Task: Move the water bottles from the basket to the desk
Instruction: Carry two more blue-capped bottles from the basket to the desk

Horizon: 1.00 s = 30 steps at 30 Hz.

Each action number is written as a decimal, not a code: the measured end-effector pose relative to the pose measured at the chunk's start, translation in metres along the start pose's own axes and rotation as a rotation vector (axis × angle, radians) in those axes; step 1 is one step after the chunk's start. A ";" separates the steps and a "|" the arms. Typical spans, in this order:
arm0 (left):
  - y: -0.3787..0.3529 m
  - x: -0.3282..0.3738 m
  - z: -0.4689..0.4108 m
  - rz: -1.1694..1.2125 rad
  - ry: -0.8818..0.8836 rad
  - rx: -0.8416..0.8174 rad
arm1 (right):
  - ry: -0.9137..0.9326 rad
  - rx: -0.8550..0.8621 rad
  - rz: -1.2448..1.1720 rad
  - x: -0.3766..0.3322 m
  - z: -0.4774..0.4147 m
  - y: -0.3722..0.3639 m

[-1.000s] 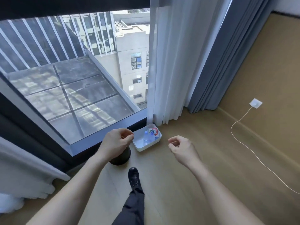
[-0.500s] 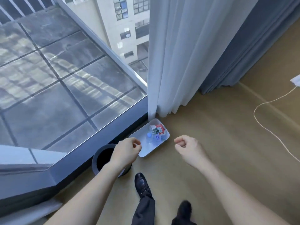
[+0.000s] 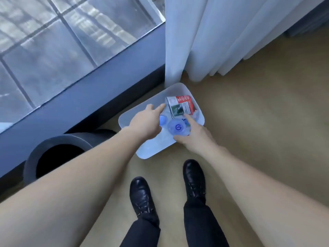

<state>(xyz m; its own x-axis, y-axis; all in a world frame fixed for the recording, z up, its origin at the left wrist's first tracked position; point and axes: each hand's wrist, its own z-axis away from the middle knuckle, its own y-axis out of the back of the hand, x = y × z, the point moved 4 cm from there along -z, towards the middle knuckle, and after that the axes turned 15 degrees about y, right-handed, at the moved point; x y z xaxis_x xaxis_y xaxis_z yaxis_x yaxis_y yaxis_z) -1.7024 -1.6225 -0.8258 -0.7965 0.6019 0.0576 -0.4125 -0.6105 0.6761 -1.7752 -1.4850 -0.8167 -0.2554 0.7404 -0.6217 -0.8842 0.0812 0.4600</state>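
At the far left a grey bin [image 3: 58,157] stands on the floor under the window. Next comes the left hand [image 3: 147,122], reaching into the white basket [image 3: 147,154] with its fingers stretched out flat toward the far wall; we see nothing held in it. The basket sits on the floor against the window frame, just below the curtain [image 3: 195,41].

Just beside that hand, a small blue cap [image 3: 163,119] marks one water bottle. Right of it, a second bottle [image 3: 177,128] stands with a clear blue top marked with a ring. A red and white carton [image 3: 181,106] leans behind them, touching or nearly touching both.

The right hand [image 3: 194,136] brackets the second bottle, thumb on the near side and forefinger [image 3: 187,117] running along the far side. We cannot tell whether it has closed firmly on the bottle.

We judge these bottles to be thin clear plastic. If full they would be moderately heavy, smooth in the palm and easy to dent under a hard squeeze. We would grip each one around the shoulder just under the cap, where the wall is stiffest, and lift straight up so the carton is not dragged along. The caps alone give too small a purchase.

The counter is not in view, so both bottles await the whole carry.
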 end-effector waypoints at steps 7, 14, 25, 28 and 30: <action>-0.052 -0.001 -0.036 -0.012 -0.044 0.089 | 0.088 -0.031 0.244 0.009 -0.054 -0.036; 0.006 -0.044 0.033 0.302 0.110 0.234 | 0.164 0.058 0.191 -0.029 0.004 0.004; 0.209 -0.131 0.357 0.868 0.324 0.503 | 0.608 -0.086 0.401 -0.291 0.210 0.130; 0.251 -0.149 0.454 0.931 0.434 0.618 | 0.827 -0.166 0.452 -0.391 0.263 0.134; 0.262 -0.165 0.520 0.954 0.518 0.730 | 1.029 -0.237 0.508 -0.451 0.300 0.121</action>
<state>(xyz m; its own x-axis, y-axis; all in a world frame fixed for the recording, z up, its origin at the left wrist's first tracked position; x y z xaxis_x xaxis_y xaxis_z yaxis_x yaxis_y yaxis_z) -1.4497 -1.6140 -0.2765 -0.7840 -0.2767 0.5556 0.6086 -0.1669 0.7757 -1.6498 -1.6089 -0.2905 -0.7001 -0.2454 -0.6706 -0.6128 -0.2756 0.7406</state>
